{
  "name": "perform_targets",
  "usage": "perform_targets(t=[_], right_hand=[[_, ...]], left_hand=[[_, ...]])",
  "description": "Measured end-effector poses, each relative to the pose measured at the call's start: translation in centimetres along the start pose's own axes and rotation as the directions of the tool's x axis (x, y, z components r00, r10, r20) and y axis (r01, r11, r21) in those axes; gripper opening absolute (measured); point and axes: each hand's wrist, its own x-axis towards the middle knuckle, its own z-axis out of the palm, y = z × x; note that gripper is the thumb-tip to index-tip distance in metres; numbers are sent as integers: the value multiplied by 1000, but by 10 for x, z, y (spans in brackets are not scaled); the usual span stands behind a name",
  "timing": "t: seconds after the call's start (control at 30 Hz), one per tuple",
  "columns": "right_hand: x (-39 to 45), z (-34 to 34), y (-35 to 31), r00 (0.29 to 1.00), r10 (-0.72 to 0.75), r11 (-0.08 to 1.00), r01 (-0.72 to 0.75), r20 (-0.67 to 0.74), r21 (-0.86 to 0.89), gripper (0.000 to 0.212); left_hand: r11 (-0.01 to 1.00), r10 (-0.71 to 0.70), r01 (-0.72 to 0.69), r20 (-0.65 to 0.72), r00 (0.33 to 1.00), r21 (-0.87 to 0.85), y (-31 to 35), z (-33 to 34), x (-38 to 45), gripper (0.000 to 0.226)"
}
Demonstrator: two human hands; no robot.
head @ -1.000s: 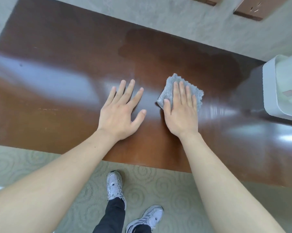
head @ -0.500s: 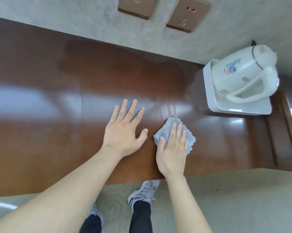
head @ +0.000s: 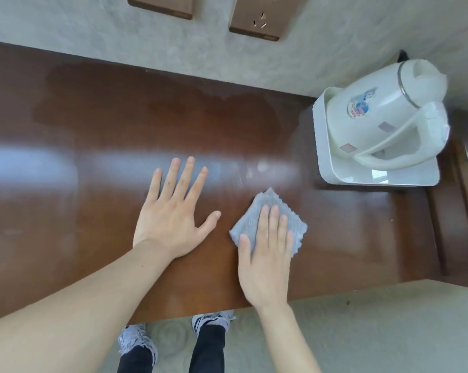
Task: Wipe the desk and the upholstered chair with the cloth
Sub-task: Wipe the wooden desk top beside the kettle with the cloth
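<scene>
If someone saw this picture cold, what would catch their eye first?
Two bare hands flat on a glossy brown desk: the left hand spread on the wood, the right hand pressing a grey cloth beside it. At the desk's right end a white kettle stands on a white tray.

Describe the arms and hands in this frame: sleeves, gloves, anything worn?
Both forearms are bare up to the frame edge, with no sleeve in view. The left hand and right hand have no gloves, and no rings, watch or wristband show on the parts in view. Nails look short and unpainted. The only clothing visible is lower down: dark trousers and white-and-grey sneakers.
</scene>
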Motion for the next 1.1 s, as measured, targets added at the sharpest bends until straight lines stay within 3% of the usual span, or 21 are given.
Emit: perform_targets(t=[0.17,0.3,0.47,0.57,0.67,0.8,0.93,1.1], right_hand=[[-21,8,-13,999,7,1000,-5,54,-22,65],[74,-11,-21,998,-60,997,62,35,-42,66],[217,-40,-15,999,-42,997,43,26,-61,66],[251,-48,-7,998,-57,997,58,33,-48,67],[218,-42,0,998,-65,997,66,17,-42,70],[96,-28,23,1000,-6,1000,6,-5,8,72],[-15,-9,32,994,95,994,-98,59,47,75],[5,-11,20,994,95,995,-97,59,38,65]], left_hand=[[1000,4,-5,32,999,28,1,-1,0,86],[999,9,-11,38,999,51,-2,0,2,87],[998,15,-16,15,1000,61,-2,3,0,86],[998,11,-12,11,1000,69,-2,3,1,86],[997,7,-8,16,1000,76,-1,1,0,85],[997,1,-2,13,1000,78,-4,2,-2,83],[995,7,-10,32,999,95,-2,0,0,83],[996,11,-13,27,1000,87,-2,-1,-1,82]])
